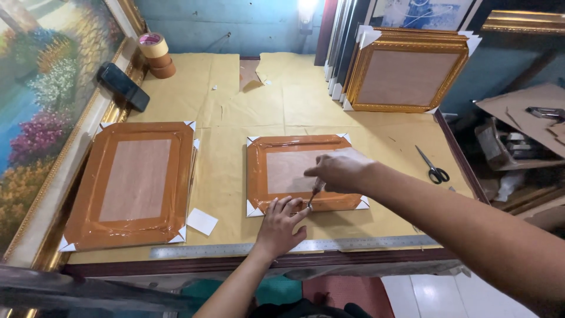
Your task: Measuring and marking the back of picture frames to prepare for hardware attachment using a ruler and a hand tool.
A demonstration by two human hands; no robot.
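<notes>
The right hand (340, 169) was closed around a small screwdriver (315, 194), its tip pressed down near the lower edge of a brown taped picture frame (276, 197) that lay face down in the middle of the paper-covered table (235, 106). The left hand (281, 222) held nothing; it lay flat with fingers spread, its fingertips touching the frame's lower edge just beside the screwdriver tip. White corner protectors capped the frame's corners. A larger taped frame (135, 182) lay well apart to the left, with a white paper square (202, 221) near its lower right corner. A metal ruler (353, 244) ran along the table's front edge. Scissors (434, 168) lay at the right side of the table. Rolls of tape (156, 54) were stacked at the back left, and a black phone (123, 86) rested on a painting's gilt frame. Gold frames (406, 73) leaned upright at the back. To the far right, an open cardboard box (500, 141) held items too unclear to identify
</notes>
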